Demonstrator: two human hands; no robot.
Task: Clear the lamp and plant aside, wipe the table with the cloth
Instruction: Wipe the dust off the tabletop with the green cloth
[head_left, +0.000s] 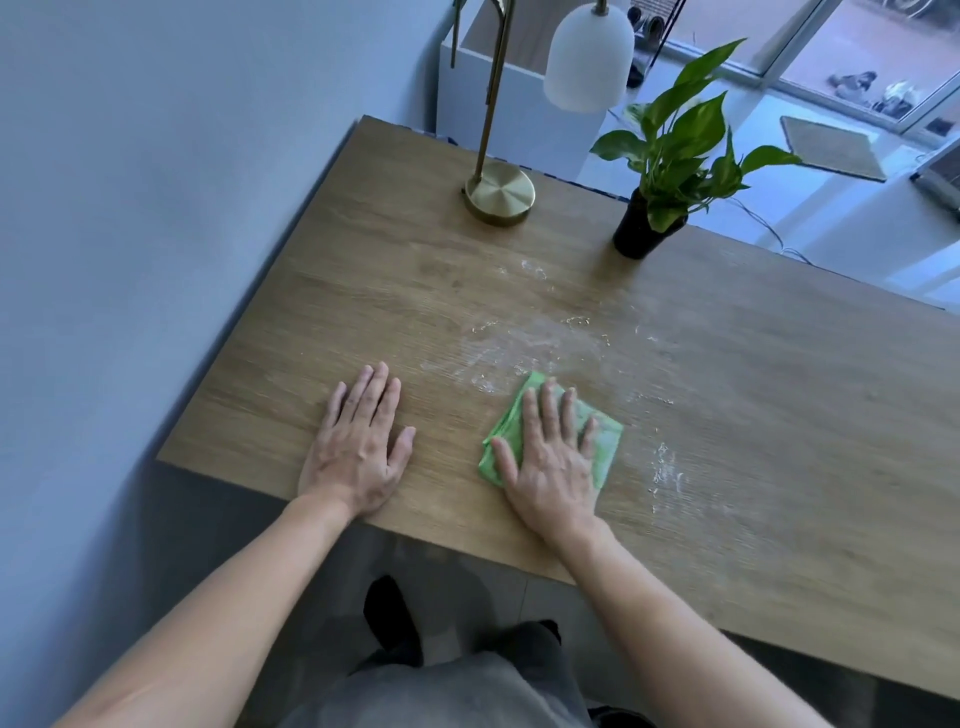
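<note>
Right hand (550, 457) lies flat, fingers spread, pressing on a folded green cloth (605, 441) that sticks out past its fingertips & thumb side; left hand (358, 447) rests open, palm down, holding nothing, just beside it on bare wood. Table (753, 415) is oak-grain w/ white powdery smears around the cloth. At the far edge stand the lamp (501, 192), round brass base & frosted white shade, and the leafy plant (670, 156) in a black pot, well apart from both hands.
</note>
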